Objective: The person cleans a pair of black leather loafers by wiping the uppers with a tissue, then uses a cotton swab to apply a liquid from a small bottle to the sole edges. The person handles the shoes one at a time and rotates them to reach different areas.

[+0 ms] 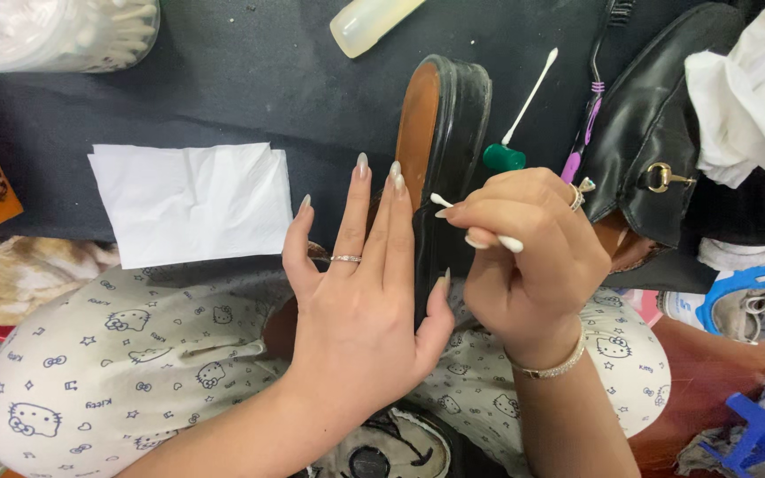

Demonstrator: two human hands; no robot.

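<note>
A black leather shoe [447,115] with a brown sole stands on its side on my lap, toe pointing away from me. My left hand [360,292] lies flat against its sole with fingers straight and thumb hooked around the edge, steadying it. My right hand [529,257] pinches a white cotton swab [443,201], whose tip touches the black edge of the shoe beside the sole. The swab's other end pokes out under my fingers.
A second black shoe [666,133] stuffed with white tissue lies at right. A folded white tissue [189,199], a green-capped item [504,158] with a loose swab, a purple toothbrush [586,124], a pale bottle [369,19] and a tub of swabs [55,31] rest on the dark cloth.
</note>
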